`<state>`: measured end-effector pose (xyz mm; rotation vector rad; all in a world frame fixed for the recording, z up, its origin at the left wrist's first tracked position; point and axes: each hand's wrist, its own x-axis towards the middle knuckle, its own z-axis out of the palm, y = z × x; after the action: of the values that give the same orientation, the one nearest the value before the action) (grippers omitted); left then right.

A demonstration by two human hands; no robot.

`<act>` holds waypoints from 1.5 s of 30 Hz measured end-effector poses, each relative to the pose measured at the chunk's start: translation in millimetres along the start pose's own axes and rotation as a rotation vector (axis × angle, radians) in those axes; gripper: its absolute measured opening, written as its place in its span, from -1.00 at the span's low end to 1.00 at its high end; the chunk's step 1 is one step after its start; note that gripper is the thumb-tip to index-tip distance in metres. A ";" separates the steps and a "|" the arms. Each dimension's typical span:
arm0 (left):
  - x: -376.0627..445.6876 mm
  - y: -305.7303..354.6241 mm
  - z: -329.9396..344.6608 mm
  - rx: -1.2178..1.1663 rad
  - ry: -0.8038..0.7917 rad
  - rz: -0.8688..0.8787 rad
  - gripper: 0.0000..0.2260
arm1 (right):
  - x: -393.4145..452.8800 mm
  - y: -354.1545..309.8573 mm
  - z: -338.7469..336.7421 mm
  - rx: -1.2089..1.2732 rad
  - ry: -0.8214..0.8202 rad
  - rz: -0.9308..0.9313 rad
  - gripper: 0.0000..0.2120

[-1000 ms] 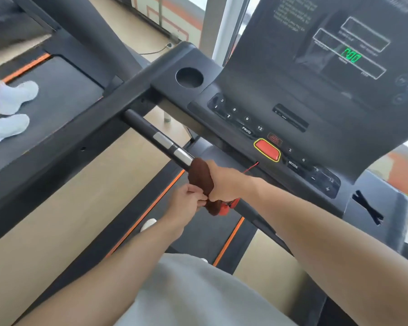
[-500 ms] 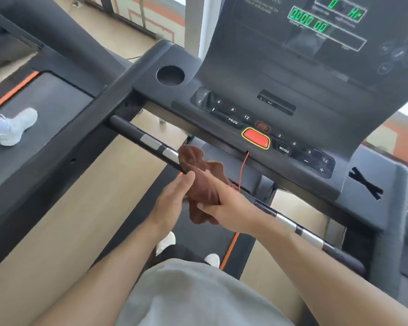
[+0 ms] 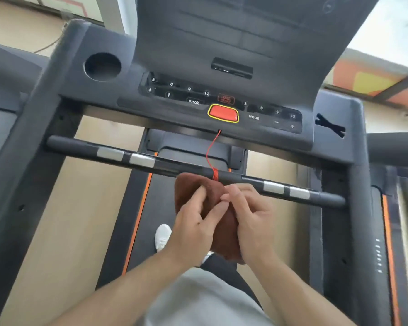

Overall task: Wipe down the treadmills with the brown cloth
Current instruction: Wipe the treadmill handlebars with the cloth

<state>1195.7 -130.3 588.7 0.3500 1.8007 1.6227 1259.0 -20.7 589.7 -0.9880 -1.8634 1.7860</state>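
The brown cloth (image 3: 189, 189) hangs bunched between both hands, just below the middle of the treadmill's black crossbar (image 3: 85, 148). My left hand (image 3: 193, 222) pinches its front with thumb and fingers. My right hand (image 3: 252, 220) grips its right side, and the cloth's lower end trails under that palm. The cloth's top edge sits right at the bar; whether it touches I cannot tell. The dark console (image 3: 264, 55) with its red stop button (image 3: 223, 113) rises above the bar.
A red safety cord (image 3: 211, 149) runs from the console down to the bar, wound there beside the cloth. A round cup holder (image 3: 102, 66) is at the console's left. The belt (image 3: 160, 203) with orange edge stripes and my white shoe (image 3: 163, 236) lie below. Neighbouring treadmills flank both sides.
The view has swung to face the console squarely. Both hands have come off the crossbar's left part with the cloth, and now hold it bunched below the bar's middle.
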 end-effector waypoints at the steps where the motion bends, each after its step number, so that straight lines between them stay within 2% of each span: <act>1: 2.6 -1.1 0.0 0.020 -0.047 -0.015 -0.77 | -5.6 1.2 -0.7 -0.023 0.058 -0.045 -0.70; 3: 8.5 -3.8 1.4 0.040 -0.142 -0.040 -0.79 | -15.6 8.8 -2.7 -0.022 0.159 -0.048 -0.72; 5: 13.3 -2.5 5.4 0.048 -0.224 -0.047 -0.83 | -22.4 19.6 -6.3 0.031 0.238 0.054 -0.70; 8: 18.1 3.5 16.0 0.047 -0.344 -0.016 -0.79 | -23.4 26.7 -19.7 0.236 0.322 0.412 -0.63; 10: 19.4 8.8 24.3 0.072 -0.423 0.003 -0.70 | -25.6 23.9 -30.5 0.496 0.211 0.745 -0.49; 11: 19.4 10.4 27.9 0.083 -0.460 0.007 -0.68 | -28.2 20.4 -36.3 0.593 0.143 0.838 -0.45; 13: 20.1 10.5 34.4 0.093 -0.517 0.019 -0.72 | -31.3 13.9 -49.0 0.677 0.085 0.894 -0.46; 15: 21.6 11.8 37.7 0.109 -0.521 0.020 -0.71 | -27.3 8.2 -61.7 0.663 0.152 0.749 -0.53; 18: 29.2 10.7 35.5 0.141 -0.490 0.039 -0.69 | -12.1 -10.1 -74.7 0.573 0.303 0.392 -0.72; 21: 36.8 11.6 28.4 0.160 -0.425 0.037 -0.66 | 4.0 -27.6 -74.9 0.366 0.274 0.198 -0.78; 23: 40.6 13.9 23.8 0.135 -0.370 0.058 -0.65 | 18.8 -34.7 -73.2 0.244 0.189 0.106 -0.78; 25: 48.0 11.3 19.4 0.056 -0.317 0.059 -0.71 | 39.8 -35.9 -71.6 0.092 0.139 0.082 -0.81; 27: 57.2 1.3 13.5 0.080 -0.181 0.082 -0.80 | 65.3 -30.0 -72.1 -0.236 0.099 0.150 -0.84; 28: 63.2 -6.9 9.0 0.177 -0.061 0.131 -0.83 | 75.4 -25.1 -72.4 -0.489 0.091 0.221 -0.75; 29: 69.3 -15.8 3.6 0.304 0.053 0.203 -0.86 | 82.0 -19.3 -72.5 -0.767 0.075 0.294 -0.55; 30: 75.2 -22.9 -2.3 0.450 0.144 0.281 -0.86 | 85.0 -14.6 -71.1 -1.005 0.032 0.321 -0.33; 31: 82.2 -31.3 -8.0 0.591 0.192 0.339 -0.84 | 85.5 -12.9 -66.7 -1.164 -0.043 0.266 -0.18; 33: 94.5 -43.4 -15.2 0.815 0.160 0.321 -0.76 | 84.1 -0.2 -55.2 -1.333 -0.304 0.028 -0.03; 35: 101.3 -49.4 -14.6 0.978 0.087 0.227 -0.68 | 85.2 21.0 -43.5 -1.461 -0.486 -0.118 -0.02; 36: 102.7 -49.7 -12.5 1.031 0.061 0.177 -0.63 | 88.4 29.7 -38.0 -1.496 -0.493 -0.139 -0.11; 38: 103.9 -46.5 -8.2 1.094 0.035 0.116 -0.58 | 99.3 36.3 -30.6 -1.499 -0.442 -0.222 -0.41; 40: 104.5 -43.0 -5.6 1.137 0.011 0.084 -0.59 | 111.0 36.0 -30.9 -1.478 -0.485 -0.298 -0.58; 45: 103.9 -34.4 3.6 1.249 -0.037 -0.017 -0.59 | 133.5 24.6 -21.7 -1.459 -0.751 -0.244 -0.55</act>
<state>1129.9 -70.7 524.5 0.8678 2.5543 0.2669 1188.5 87.3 542.2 -0.2836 -3.6240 0.3627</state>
